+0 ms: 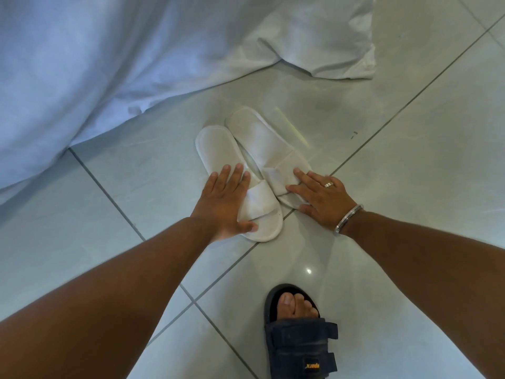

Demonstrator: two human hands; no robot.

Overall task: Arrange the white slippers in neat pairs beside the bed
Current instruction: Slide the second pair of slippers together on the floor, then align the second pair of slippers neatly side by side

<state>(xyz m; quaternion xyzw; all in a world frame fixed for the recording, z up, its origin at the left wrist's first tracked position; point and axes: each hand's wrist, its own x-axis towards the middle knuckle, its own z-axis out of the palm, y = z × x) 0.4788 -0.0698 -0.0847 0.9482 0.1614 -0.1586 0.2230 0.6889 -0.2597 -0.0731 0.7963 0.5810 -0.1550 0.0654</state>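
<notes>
Two white slippers lie side by side on the tiled floor, toe ends towards me. The left slipper [218, 149] has my left hand [224, 198] pressed flat on its side, fingers spread, thumb by the toe band. The right slipper [259, 135] lies slightly farther away, touching the left one. My right hand [319, 198], with a ring and a bracelet, rests flat on its toe band and edge. Neither hand is closed around a slipper.
White bed linen [109, 64] hangs down to the floor at the left and back. A white pillow [322, 36] lies on the tiles behind the slippers. My foot in a dark sandal [297, 329] stands at the bottom centre. Grey tiles [410, 132] extend to the right.
</notes>
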